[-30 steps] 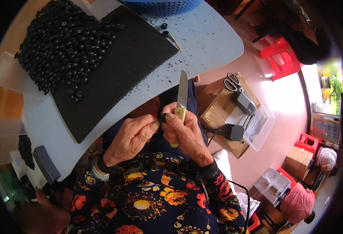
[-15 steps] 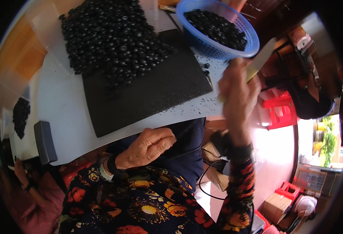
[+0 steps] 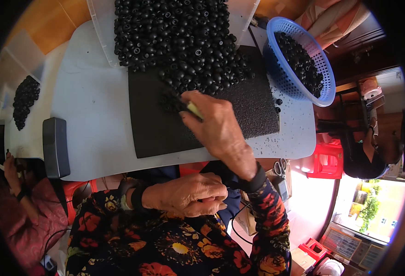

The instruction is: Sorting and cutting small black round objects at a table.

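My right hand (image 3: 218,122) is closed around the yellow-green handle of a knife (image 3: 194,110), low over a black mat (image 3: 159,140). The knife's blade is mostly hidden or blurred. Just beyond my fingers spreads a big heap of small round black caps (image 3: 179,37), some showing ring-shaped openings; a few lie right by the knife. My left hand (image 3: 184,194) is held near my lap, in front of the table's edge, with its fingers curled together. Whatever may be inside those fingers is hidden.
The heap spills from a clear plastic bin (image 3: 102,34). On the pale table (image 3: 94,106) stands a blue basket (image 3: 276,69) of black pieces at the right. A dark grey box (image 3: 55,147) sits at the left edge. Black crumbs dot the mat. Other people sit at left and far right.
My right hand has brought the knife from beside the blue basket leftward to the caps on the mat. My left hand stays near my lap, its fingers turned somewhat. The whole view has shifted.
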The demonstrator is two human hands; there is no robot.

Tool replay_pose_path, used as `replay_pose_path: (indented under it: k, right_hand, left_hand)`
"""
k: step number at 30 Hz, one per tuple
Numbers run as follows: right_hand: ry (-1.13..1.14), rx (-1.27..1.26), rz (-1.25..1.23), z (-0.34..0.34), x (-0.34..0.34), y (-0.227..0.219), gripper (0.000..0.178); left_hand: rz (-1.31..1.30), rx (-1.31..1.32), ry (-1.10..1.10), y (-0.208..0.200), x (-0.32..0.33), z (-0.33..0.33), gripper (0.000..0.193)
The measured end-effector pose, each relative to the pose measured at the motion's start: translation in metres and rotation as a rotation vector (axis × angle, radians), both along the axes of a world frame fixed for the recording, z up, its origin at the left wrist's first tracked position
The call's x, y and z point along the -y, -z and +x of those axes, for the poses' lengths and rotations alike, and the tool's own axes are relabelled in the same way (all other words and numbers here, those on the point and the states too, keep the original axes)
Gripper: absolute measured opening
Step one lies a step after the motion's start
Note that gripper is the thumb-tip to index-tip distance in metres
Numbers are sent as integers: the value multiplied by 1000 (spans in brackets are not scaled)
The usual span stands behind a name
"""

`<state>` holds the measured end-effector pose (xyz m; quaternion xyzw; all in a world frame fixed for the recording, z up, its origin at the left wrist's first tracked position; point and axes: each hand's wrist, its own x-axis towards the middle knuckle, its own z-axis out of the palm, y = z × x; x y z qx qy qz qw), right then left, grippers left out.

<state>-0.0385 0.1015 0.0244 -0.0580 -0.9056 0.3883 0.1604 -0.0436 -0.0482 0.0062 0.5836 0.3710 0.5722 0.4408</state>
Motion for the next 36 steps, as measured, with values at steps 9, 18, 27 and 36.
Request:
replay_pose_path:
  k: [9,18,27,36]
  right_hand:
    - [39,83,-67,26,1,1,29]
    - [272,-15,-471,109,10,-6,28]
    - [464,-375,-540,146,25,20,27]
    - [545,-533,-739,174,28,37,19]
  left_hand:
    - [-115,45,-178,3,9,-5,14]
    - [-461,246,-340,-4,-6,-2,35]
    - [-572,-75,-388,0,-33,15,31]
    - [-646,170,-61,9,-40,15,39]
